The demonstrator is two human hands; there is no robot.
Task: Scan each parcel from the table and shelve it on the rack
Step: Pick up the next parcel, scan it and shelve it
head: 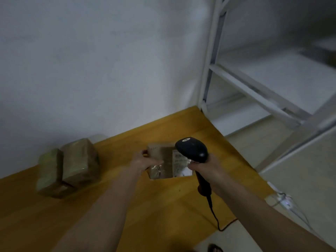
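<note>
- Now the parcel (164,161) sits on the table (127,206), left hand (143,160) gripping its left side.
- Right hand (205,167) is wrapped round the scanner (192,149), over the label (180,164).
- Risk, I judge: glossy tape glare or a tilted aim spoiling the read.
- Rack (254,84) stands right.

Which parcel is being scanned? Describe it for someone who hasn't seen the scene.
On the yellow table, right of the two stacked parcels by the wall, lies a brown parcel. Only this parcel is gripped by the left hand, with the black scanner above its white label.
</note>
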